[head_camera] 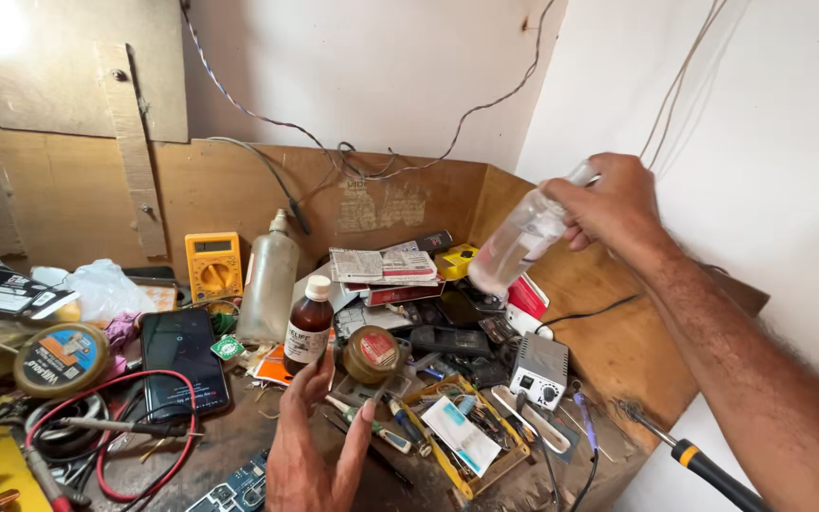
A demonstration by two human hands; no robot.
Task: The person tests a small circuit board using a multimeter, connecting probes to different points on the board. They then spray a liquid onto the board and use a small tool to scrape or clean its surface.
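Right hand (613, 204) gripping a clear plastic bottle (521, 243) raised above the brown bottle (309, 325), left hand (318, 444) open-fingered just below it, cluttered tabletop (239, 436)

Bright, even daylight fills the scene; a blown-out glare patch sits in the upper left corner. White walls (381, 66) reflect light strongly. Shadows on the cluttered tabletop (239, 436) are soft. Focus is sharp centrally; wide-angle distortion stretches the frame edges.

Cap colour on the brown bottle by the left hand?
White cap, head view.
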